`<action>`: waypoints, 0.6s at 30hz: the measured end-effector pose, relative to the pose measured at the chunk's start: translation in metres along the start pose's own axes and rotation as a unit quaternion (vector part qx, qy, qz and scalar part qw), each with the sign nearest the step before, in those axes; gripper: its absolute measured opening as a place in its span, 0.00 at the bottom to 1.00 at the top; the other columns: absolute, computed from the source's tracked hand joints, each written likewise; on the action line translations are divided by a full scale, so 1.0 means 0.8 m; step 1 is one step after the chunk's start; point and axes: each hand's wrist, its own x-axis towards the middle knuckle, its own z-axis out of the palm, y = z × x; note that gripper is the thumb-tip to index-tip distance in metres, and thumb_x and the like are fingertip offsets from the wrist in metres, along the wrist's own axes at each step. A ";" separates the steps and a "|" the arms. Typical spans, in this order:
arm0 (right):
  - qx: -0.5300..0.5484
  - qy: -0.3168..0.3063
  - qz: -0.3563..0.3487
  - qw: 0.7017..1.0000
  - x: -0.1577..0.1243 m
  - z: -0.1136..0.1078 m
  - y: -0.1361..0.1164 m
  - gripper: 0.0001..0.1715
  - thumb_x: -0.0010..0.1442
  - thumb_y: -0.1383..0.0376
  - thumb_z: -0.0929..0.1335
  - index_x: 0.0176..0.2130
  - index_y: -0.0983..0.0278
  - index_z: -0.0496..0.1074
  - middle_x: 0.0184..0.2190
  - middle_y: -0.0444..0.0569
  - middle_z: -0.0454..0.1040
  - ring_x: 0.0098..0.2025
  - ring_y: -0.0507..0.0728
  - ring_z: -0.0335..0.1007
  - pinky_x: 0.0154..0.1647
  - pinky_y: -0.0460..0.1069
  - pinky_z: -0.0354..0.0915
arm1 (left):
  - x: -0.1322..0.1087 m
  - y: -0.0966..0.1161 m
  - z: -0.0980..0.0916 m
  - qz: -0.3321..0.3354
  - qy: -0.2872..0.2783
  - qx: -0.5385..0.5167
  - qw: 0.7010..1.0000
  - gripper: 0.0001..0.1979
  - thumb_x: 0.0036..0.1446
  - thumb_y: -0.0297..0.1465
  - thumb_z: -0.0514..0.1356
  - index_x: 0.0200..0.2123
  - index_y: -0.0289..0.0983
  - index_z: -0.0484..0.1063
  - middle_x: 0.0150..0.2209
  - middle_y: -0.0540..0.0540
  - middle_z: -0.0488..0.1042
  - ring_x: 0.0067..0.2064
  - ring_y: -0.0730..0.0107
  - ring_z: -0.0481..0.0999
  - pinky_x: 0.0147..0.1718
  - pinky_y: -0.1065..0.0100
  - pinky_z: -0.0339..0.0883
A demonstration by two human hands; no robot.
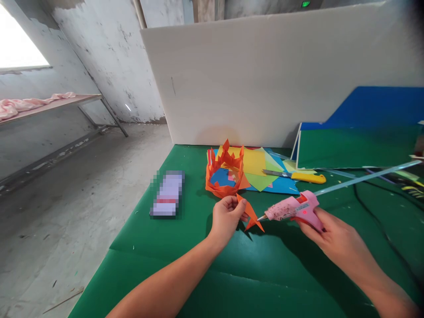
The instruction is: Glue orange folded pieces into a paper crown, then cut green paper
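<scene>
An orange paper crown [225, 187] stands on the green table [142, 260]. On the crown's near side, the left hand [225, 217] pinches a folded orange piece [251, 212]; the right hand [334, 232] holds a pink glue gun [294, 208], nozzle [262, 218] at the piece. Right of the crown lies a yellow-handled knife [308, 177].

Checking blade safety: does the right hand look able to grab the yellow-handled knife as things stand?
Probably not: the right hand is taken up holding the pink glue gun, though the yellow-handled knife lies uncovered beyond it.
</scene>
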 end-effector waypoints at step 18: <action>-0.008 0.011 -0.023 1.000 0.000 -0.004 0.001 0.18 0.60 0.49 0.63 0.27 0.58 0.60 0.20 0.43 0.64 0.20 0.54 0.58 0.20 0.47 0.55 | 0.005 -0.003 -0.004 0.030 0.024 -0.027 0.999 0.19 0.44 0.45 0.69 0.26 0.34 0.71 0.19 0.52 0.71 0.19 0.77 0.71 0.20 0.75 0.68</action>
